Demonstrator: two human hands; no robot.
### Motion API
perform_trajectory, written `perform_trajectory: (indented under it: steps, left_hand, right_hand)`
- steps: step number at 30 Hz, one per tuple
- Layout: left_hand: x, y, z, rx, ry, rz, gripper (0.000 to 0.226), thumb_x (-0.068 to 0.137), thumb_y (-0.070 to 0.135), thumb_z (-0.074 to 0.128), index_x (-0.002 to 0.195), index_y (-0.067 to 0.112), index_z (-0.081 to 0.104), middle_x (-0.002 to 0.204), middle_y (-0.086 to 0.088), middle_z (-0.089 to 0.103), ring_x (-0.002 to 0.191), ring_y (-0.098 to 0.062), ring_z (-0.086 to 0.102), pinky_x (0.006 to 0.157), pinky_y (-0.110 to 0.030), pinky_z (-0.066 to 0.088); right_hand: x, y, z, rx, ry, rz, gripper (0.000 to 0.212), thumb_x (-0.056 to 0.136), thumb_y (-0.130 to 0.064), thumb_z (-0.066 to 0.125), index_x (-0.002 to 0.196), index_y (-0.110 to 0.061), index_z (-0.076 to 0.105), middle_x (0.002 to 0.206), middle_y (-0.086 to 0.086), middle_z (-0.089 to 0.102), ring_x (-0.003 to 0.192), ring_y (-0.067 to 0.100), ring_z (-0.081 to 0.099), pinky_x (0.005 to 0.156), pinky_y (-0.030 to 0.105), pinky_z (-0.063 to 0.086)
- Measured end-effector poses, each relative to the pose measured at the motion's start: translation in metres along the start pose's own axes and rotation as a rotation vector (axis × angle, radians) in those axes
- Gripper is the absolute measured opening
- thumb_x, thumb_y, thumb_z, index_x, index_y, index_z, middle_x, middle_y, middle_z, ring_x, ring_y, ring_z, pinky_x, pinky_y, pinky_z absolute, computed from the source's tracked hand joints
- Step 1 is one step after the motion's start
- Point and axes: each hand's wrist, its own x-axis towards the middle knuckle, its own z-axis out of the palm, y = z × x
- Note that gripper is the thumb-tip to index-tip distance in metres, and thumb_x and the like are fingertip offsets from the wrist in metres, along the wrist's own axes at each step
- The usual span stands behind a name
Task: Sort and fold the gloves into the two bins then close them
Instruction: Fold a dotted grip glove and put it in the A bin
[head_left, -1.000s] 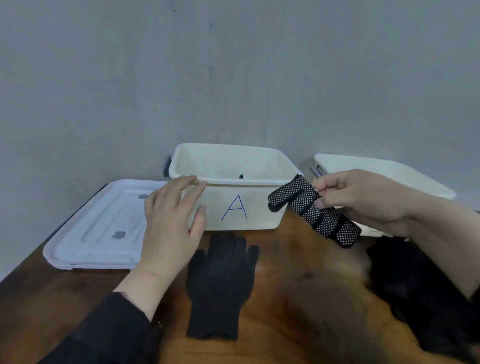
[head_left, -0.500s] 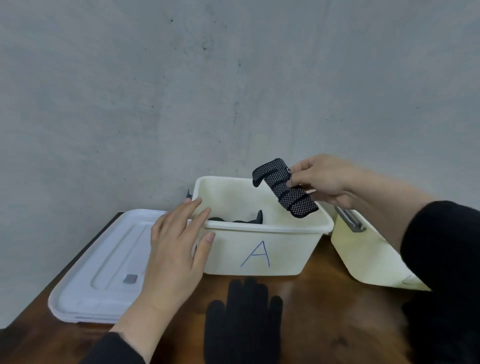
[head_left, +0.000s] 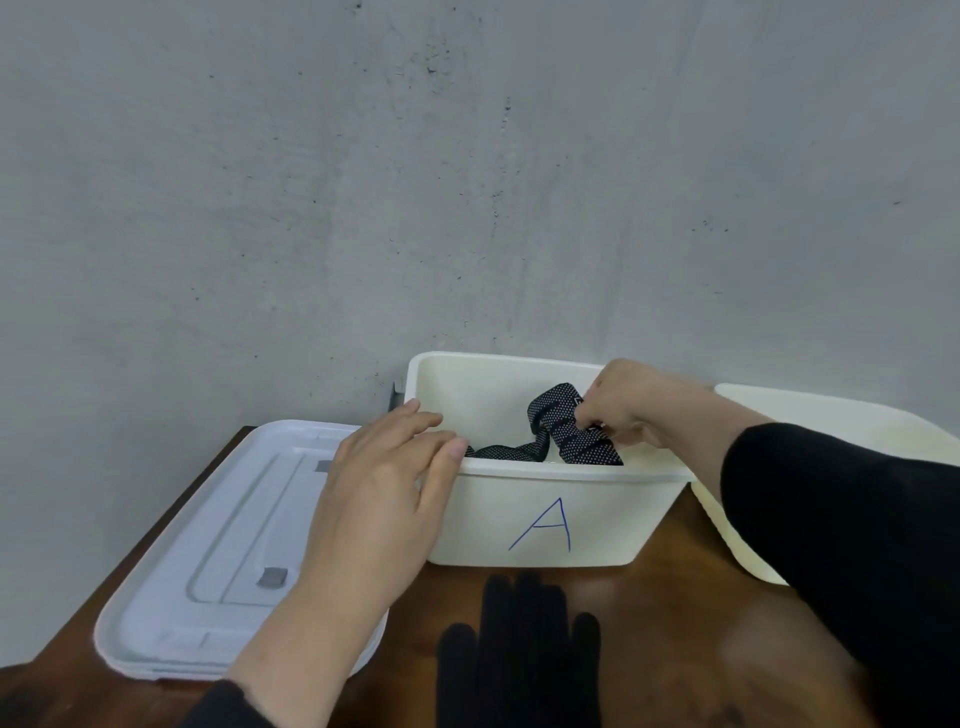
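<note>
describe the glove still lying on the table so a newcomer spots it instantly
Find the white bin marked A on the wooden table. Directly in front of it lies a plain black glove, flat, fingers pointing at the bin. Unlike the dotted glove in the bin, it has no dots.

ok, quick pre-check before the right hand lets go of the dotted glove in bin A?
1. Dotted glove inside bin A, below the rim: ok.
2. Right hand pinches the glove, not yet let go: ok.
3. Left hand rests on the bin's front-left corner to steady it, fingers clear of the drop spot: ok.
4. Glove folded flat: not ok, it looks bunched.
5. Room in the bin: cannot tell, another dotted glove lies there and the floor is hidden.
6. Next item ready: ok, the plain black glove lies on the table in front of the bin.
</note>
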Motion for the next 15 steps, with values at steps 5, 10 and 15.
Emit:
perform_trajectory:
  steps: [5, 10, 15]
  left_hand:
    - [0.002, -0.001, -0.001, 0.015, -0.004, 0.012, 0.046, 0.1, 0.046, 0.036, 0.103, 0.024, 0.076, 0.121, 0.004, 0.068, 0.13, -0.012, 0.051, 0.107, -0.028, 0.033]
    - [0.002, -0.001, 0.0, 0.013, -0.007, 0.031, 0.044, 0.1, 0.044, 0.038, 0.104, 0.021, 0.076, 0.12, 0.001, 0.069, 0.13, -0.016, 0.052, 0.106, -0.032, 0.035]
    - [0.002, 0.002, -0.002, 0.006, -0.023, 0.026, 0.047, 0.1, 0.045, 0.037, 0.108, 0.019, 0.075, 0.124, -0.002, 0.068, 0.131, -0.018, 0.051, 0.108, -0.045, 0.04]
  right_hand:
    - [0.009, 0.001, 0.013, -0.427, -0.021, 0.011, 0.018, 0.091, -0.025, 0.065, 0.078, -0.012, 0.066, 0.075, 0.004, 0.062, 0.063, 0.021, 0.053, 0.062, 0.025, 0.046]
    - [0.01, 0.004, 0.012, -0.35, -0.14, 0.007, 0.022, 0.095, -0.018, 0.069, 0.076, -0.012, 0.06, 0.075, 0.003, 0.062, 0.065, 0.018, 0.058, 0.063, 0.026, 0.05]
    - [-0.001, 0.002, -0.005, -0.3, 0.107, -0.159, 0.032, 0.097, -0.029, 0.064, 0.099, 0.003, 0.069, 0.088, 0.017, 0.07, 0.08, 0.032, 0.068, 0.071, 0.033, 0.054]
